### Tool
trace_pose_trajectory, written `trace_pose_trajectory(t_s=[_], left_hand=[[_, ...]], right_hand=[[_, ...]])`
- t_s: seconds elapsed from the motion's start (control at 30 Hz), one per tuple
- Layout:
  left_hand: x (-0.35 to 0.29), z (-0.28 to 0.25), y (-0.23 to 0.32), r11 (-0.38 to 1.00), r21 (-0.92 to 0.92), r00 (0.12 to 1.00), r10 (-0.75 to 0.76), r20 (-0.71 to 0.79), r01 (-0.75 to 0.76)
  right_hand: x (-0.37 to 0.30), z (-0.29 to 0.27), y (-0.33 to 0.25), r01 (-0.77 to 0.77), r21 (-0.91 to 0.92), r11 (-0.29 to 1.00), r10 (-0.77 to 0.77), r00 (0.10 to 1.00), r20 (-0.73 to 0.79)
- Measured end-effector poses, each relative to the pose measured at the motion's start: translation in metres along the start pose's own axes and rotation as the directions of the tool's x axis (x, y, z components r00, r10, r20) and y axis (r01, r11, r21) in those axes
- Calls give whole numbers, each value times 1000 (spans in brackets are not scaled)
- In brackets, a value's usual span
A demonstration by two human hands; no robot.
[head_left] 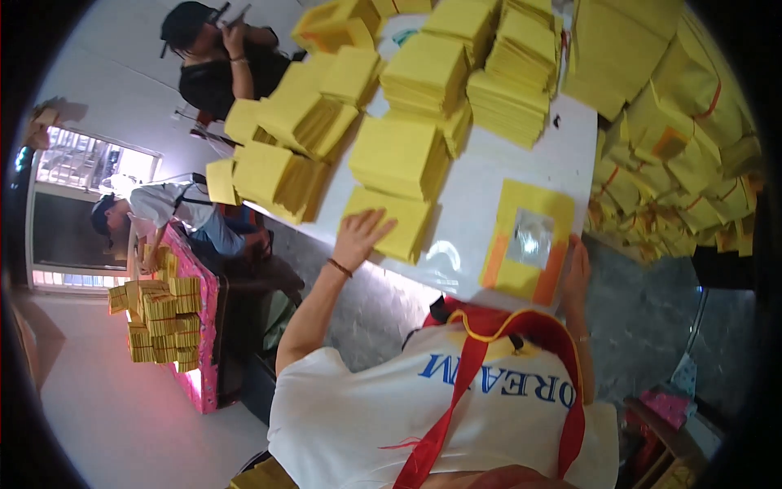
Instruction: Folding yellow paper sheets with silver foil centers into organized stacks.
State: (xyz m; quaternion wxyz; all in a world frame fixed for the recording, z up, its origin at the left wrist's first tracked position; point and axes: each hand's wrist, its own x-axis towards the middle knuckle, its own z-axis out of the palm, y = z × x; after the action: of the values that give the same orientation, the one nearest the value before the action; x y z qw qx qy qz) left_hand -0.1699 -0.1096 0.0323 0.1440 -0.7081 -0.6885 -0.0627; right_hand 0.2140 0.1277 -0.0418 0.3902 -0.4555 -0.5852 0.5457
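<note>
White shirt fabric with red straps (456, 391) fills the near edge. Just beyond it, the left hand (358, 236) lies open, fingers spread flat on a near stack of yellow paper (391, 222) at the worktop's (472, 204) near edge, gripping nothing. The right hand (577, 273) rests at the near right corner of a single yellow sheet with orange bands and a silver square (529, 240); whether its grip is closed I cannot tell. Farther off, more yellow stacks (456, 73) crowd the worktop. Tied yellow bundles (676, 147) pile at right. Two other people (216, 61) work far left.
</note>
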Motion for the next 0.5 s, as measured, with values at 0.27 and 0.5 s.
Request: trace_pose_trajectory(t_s=[0.27,0.5], left_hand=[[14,-11,-4,998,-33,988,61,139,-57],[14,-8,0,998,64,956,-14,294,-5]], right_hand=[[0,3,6,-25,67,997,27,999,-33],[0,5,6,18,12,1000,-18,998,-52]])
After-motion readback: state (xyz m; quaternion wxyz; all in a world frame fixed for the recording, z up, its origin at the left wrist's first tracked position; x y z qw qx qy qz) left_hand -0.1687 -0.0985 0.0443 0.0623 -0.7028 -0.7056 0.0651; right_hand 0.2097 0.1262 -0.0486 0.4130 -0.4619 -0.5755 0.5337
